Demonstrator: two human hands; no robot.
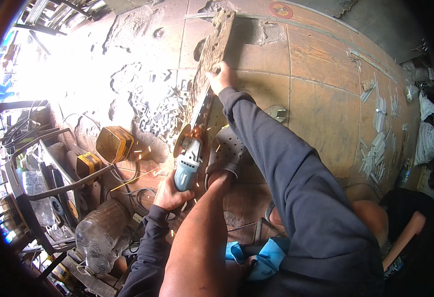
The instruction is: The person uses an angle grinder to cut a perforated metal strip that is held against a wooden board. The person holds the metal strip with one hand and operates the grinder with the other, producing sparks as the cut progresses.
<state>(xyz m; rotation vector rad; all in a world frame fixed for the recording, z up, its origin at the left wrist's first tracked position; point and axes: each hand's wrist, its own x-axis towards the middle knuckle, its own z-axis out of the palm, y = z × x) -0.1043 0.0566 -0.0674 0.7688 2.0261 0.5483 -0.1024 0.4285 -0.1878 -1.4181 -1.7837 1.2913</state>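
Note:
My left hand (170,194) is wrapped round the teal body of an angle grinder (186,174). Its disc (181,140) meets a thin metal strip (202,110), and orange sparks fly from the contact. The strip lies along a rough, worn wooden plank (219,39) that stretches away from me on the floor. Farther up, my right hand (222,78) is closed on the strip against the plank's edge; the fingertips are partly hidden. A foot in a dark perforated clog (230,148) rests beside the grinder.
Small cut metal pieces (157,111) lie heaped left of the plank. Yellow-black containers (114,144), a metal frame rack (33,198) and a clear plastic jug (103,232) crowd the left. Thin metal offcuts (375,153) lie scattered at right. Another person's arm (405,240) shows at lower right.

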